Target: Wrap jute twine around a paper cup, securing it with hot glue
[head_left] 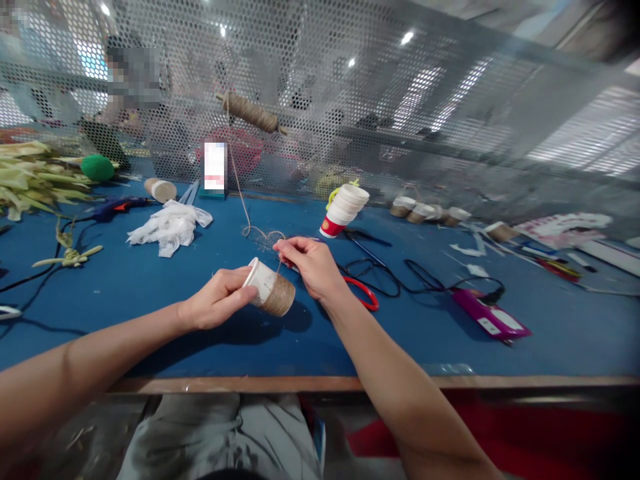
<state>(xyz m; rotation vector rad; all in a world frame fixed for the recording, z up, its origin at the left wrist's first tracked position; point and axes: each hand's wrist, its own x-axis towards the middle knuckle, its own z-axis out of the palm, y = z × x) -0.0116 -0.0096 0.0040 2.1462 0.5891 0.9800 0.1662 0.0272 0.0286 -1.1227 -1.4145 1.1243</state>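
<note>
At the far left of your blue table (165, 353), pale husks (40, 173) lie heaped beside a green ball (97, 168). Next, a brown-banded cup (161, 190) rests on its side, behind a crumpled white bundle (170, 225). Your left hand (217, 300) is closed around the rim end of a paper cup (261, 277), held tilted above the table in front of you, its thumb on the white wall; the cup's contents cannot be seen. Brown winding covers the cup's lower part, at the end away from your left hand. Behind, a spool (250, 112) wound with twine (237, 177) hangs before the perforated panel (320, 87), its strand running down to loose loops. Your right hand (313, 267) pinches this twine narrowly between thumb and fingers, just above the cup. Farther right stands a cup stack (345, 208), several white cups nested above a red-and-white one; near it lies a red handle (367, 293). Beyond are a row of brown-and-white cups (423, 212) and a purple power strip (490, 317).
</note>
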